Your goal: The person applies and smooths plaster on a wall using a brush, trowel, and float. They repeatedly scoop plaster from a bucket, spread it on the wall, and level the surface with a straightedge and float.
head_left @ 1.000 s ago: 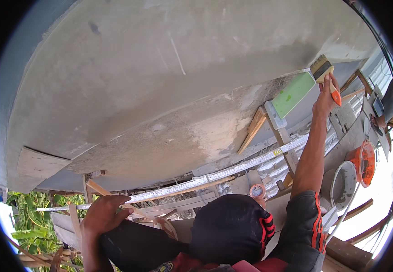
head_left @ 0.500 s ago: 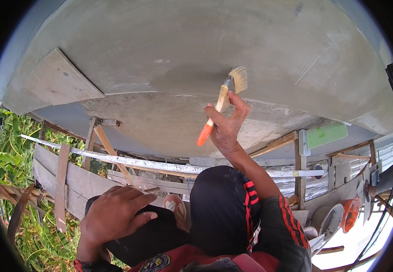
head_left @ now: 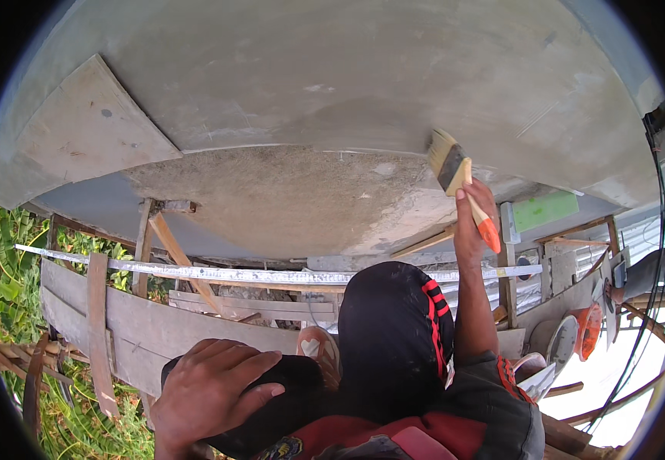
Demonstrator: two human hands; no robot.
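Observation:
My right hand grips a flat paintbrush by its pale wooden handle with an orange end. The brush's light bristles touch the grey plastered wall near its lower edge, beside a darker, damp-looking band. Below that edge runs a rough, sandy concrete surface. My left hand lies over my left knee, fingers loosely stretched and holding nothing.
A pale board leans on the wall at left. A long metal straightedge crosses above a plank walkway. Buckets, a green panel and dark cables are at right. Plants grow at left.
My right hand has carried the brush to the right along the wall's lower edge, and the brush has turned so its handle points down-right. My left hand stays on the knee.

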